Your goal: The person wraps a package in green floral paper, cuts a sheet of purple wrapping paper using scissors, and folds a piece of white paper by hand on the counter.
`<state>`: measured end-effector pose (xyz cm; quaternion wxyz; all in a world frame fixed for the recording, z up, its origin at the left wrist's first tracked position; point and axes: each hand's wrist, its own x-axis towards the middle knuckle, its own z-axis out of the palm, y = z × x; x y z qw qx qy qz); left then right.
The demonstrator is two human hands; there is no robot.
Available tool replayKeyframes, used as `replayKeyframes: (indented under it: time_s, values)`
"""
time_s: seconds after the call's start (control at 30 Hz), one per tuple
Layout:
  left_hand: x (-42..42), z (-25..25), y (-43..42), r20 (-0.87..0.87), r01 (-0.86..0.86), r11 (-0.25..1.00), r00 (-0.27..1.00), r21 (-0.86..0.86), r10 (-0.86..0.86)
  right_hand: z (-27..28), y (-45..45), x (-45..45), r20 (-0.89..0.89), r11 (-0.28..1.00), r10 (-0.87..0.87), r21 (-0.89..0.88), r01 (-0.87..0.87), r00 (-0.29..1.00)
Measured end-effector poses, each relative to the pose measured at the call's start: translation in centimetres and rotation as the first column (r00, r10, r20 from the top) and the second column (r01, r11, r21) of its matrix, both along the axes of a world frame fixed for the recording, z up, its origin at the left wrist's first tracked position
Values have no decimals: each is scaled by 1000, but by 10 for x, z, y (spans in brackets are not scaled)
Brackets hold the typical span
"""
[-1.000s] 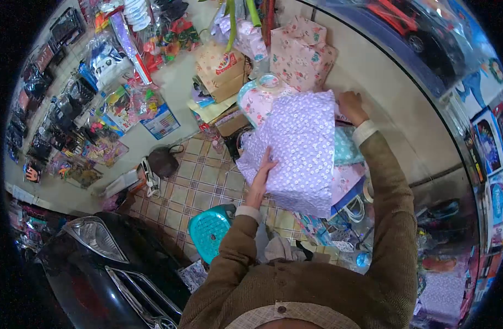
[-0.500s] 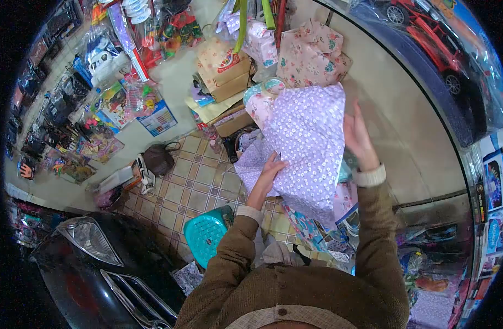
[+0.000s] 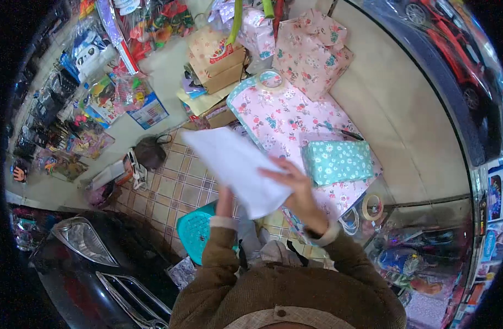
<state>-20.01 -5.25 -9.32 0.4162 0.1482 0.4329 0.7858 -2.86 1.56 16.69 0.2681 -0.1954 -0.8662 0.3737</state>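
A sheet of wrapping paper (image 3: pixel 237 167), plain white on the side facing me and folded over, is held in the air in front of my body. My right hand (image 3: pixel 298 189) grips its right part, fingers over the white surface. At the lower edge is my left hand (image 3: pixel 225 203), its fingers hidden behind the sheet. To the right, a box wrapped in teal daisy paper (image 3: pixel 339 163) lies on a pink floral sheet (image 3: pixel 270 118). A dark-handled cutter or pen (image 3: pixel 350 134) lies just above the box. The sheet and hands are slightly blurred.
Tape rolls lie at the top of the pink sheet (image 3: pixel 270 80) and near its lower right (image 3: pixel 372 208). A teal stool (image 3: pixel 195 233) and a black toy car (image 3: pixel 98 263) stand at lower left. Peach floral paper (image 3: pixel 314 52) and stacked paper bags (image 3: pixel 216 57) are behind.
The lilac floral print no longer shows; the sheet now shows white and has moved left and toward me. The teal box and pink sheet are uncovered. Both hands have shifted left and down.
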Motion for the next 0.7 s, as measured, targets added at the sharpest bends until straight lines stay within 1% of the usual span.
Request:
replayKeyframes:
  time_s: [0.03,0.1,0.13,0.2,0.23,0.27,0.33,0.37,0.4,0.43,0.47,0.53,0.57,0.6,0.63,0.67,0.7]
  values:
    - [-8,-13,-35,82,-36,999,996,18,35,-5,-21,-17,-40,996,-4,-94,0,999]
    - [-22,-33,-99,229,-167,986,960,8,160,-31,-37,-43,-17,990,138,31,-137,990]
    - [-29,-38,-129,274,-249,968,931,-8,242,-43,-43,-55,-31,978,207,29,-206,978]
    - [-45,-46,-178,319,-430,900,845,-69,429,-85,-51,-84,-81,930,345,166,-329,935]
    - [-57,-51,-198,315,-509,855,799,-99,512,-103,-55,-99,-88,902,390,237,-361,917]
    - [-67,-55,-215,295,-579,804,751,-135,591,-122,-62,-113,-93,874,424,301,-381,901]
    - [-80,-63,-238,188,-696,682,656,-224,731,-167,-74,-141,-8,808,509,351,-474,861]
    - [-88,-71,-248,49,-752,600,612,-273,789,-193,-78,-157,21,777,542,369,-511,840]
    - [-86,-60,-246,8,-786,505,538,-357,843,-223,-78,-175,50,743,571,392,-542,819]
    - [-87,-67,-250,-17,-801,382,438,-461,899,-257,-75,-191,65,725,606,365,-584,793]
    - [-87,-77,-255,-54,-794,249,333,-555,941,-286,-63,-203,129,718,577,391,-576,806]
    - [-84,-93,-260,8,-806,345,390,-481,921,-341,-37,-225,249,690,521,440,-575,816]
    - [-86,-101,-256,36,-813,387,414,-435,909,-367,-21,-230,130,785,555,245,-569,822]
    - [-89,-107,-246,20,-807,402,437,-433,899,-383,-6,-233,140,812,548,148,-565,825]
    - [-90,-108,-237,2,-797,417,463,-438,886,-400,11,-235,195,825,533,99,-557,824]
    - [-87,-108,-229,-15,-782,434,492,-448,870,-417,26,-237,236,842,501,92,-532,833]
    - [-89,-109,-213,-44,-768,339,429,-544,902,-444,44,-234,277,859,467,86,-505,840]
